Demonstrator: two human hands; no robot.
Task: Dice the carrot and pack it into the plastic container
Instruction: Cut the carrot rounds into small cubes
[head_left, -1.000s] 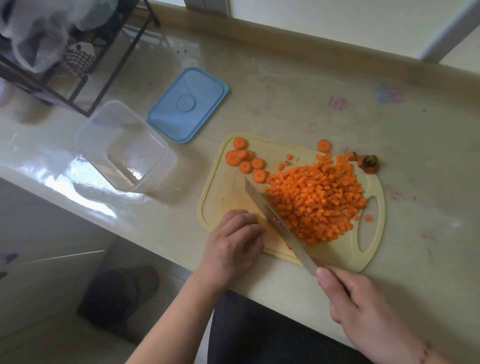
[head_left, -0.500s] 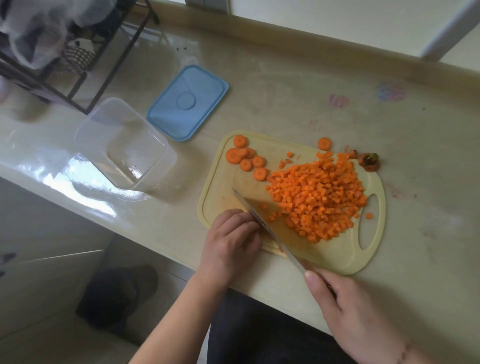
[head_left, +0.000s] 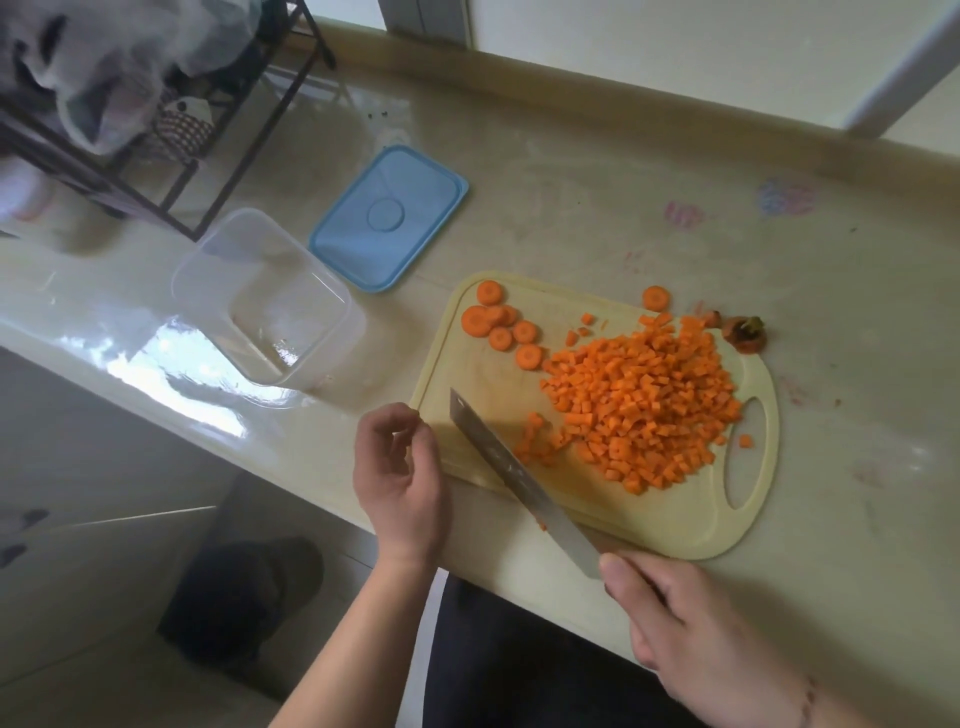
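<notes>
left hand (head_left: 402, 486) has lifted off the board (head_left: 670, 514), curled, empty; right hand (head_left: 691, 631) grips knife (head_left: 511, 475). dice (head_left: 644, 400) light, loose, rolls; scoop on blade toward container (head_left: 267, 301).

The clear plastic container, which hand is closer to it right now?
Left. The left hand hovers just right of the plastic container, at the cutting board's near-left corner. The right hand holds the knife farther right.
</notes>
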